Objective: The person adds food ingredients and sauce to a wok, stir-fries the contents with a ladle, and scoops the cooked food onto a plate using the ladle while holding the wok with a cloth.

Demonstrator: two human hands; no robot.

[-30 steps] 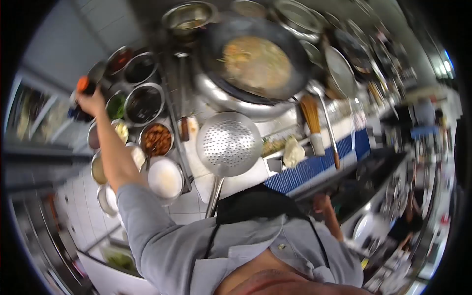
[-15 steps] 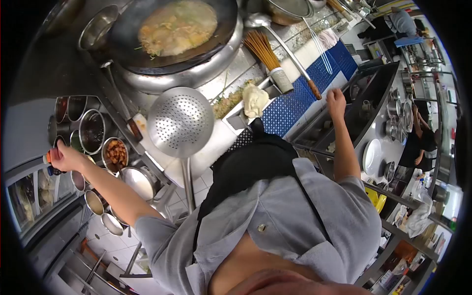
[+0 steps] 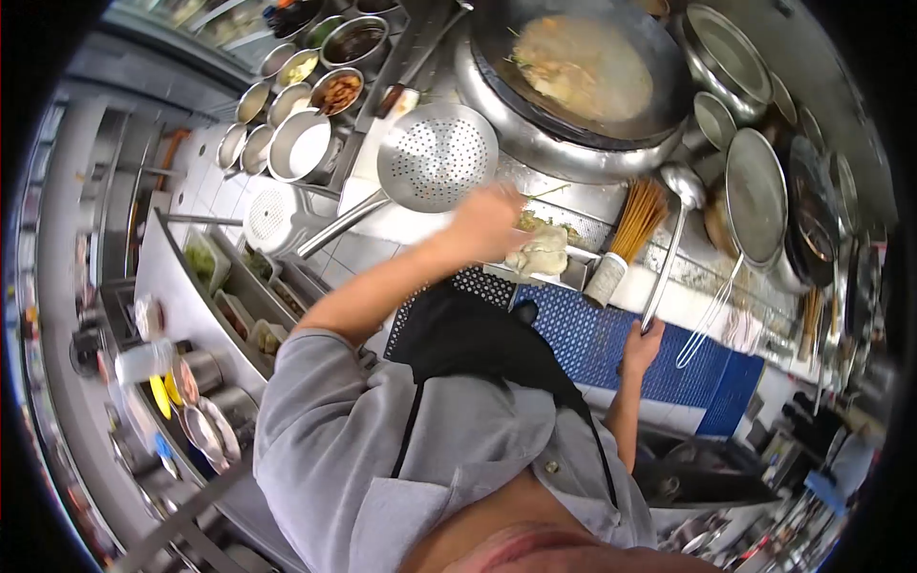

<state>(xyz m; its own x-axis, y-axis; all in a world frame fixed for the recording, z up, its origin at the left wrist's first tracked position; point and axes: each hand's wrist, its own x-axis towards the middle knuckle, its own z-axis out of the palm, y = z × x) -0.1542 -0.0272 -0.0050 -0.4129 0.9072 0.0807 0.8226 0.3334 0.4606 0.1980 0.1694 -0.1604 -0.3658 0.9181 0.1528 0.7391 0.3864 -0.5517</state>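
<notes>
My right hand (image 3: 642, 346) is closed around the handle end of a long metal ladle (image 3: 671, 244), whose bowl rests at the stove's edge. My left hand (image 3: 487, 224) is smeared by motion, between a perforated strainer (image 3: 437, 158) and a crumpled off-white cloth (image 3: 541, 252); its fingers and any contact with the cloth cannot be made out. Ahead, a large dark wok (image 3: 497, 57) sits on a round steel burner ring (image 3: 478, 105). Steaming food in broth (image 3: 583, 72) lies in the wok. A bamboo wok brush (image 3: 626, 239) lies between the cloth and the ladle.
Metal pots of ingredients (image 3: 340, 92) and a pot of white contents (image 3: 304, 143) stand at upper left. At right are a wire whisk (image 3: 712, 325) and a large round sieve (image 3: 755, 196). Blue perforated matting (image 3: 592, 329) covers the floor. A counter with food bins (image 3: 205, 258) is at left.
The view has turned, shifting the stove rightward. My left hand has left the containers at far left and come near the cloth. My right hand, previously apart from the ladle, now grips its handle.
</notes>
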